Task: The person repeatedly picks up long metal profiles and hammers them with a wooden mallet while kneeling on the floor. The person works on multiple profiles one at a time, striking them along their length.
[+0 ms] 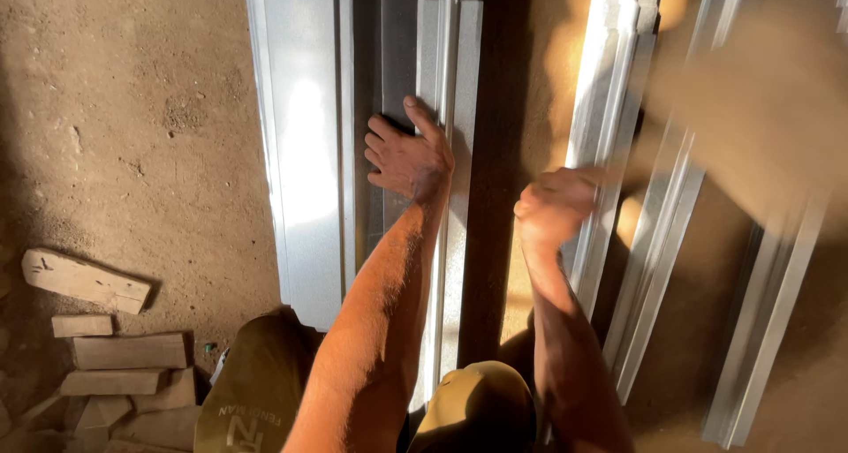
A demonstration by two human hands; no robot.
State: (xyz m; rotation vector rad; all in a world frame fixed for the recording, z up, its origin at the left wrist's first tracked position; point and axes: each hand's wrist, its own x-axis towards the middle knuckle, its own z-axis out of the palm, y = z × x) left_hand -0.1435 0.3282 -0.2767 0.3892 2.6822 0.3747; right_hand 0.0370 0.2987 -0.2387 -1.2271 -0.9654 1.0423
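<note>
My left hand (408, 157) lies flat with its fingers spread on a long grey metal profile (455, 82) that runs away from me on the ground. My right hand (552, 207), blurred by motion, is closed around the edge of another long metal profile (609, 109) to the right. Nothing is gripped by the left hand; it only presses on the strip and the dark gap beside it.
A wide white metal panel (305, 153) lies left of my hand. More metal profiles (671, 232) (768, 320) lie at the right. Several wooden offcuts (106, 365) sit at the lower left on the dirt floor (132, 109). My knees (477, 409) are below.
</note>
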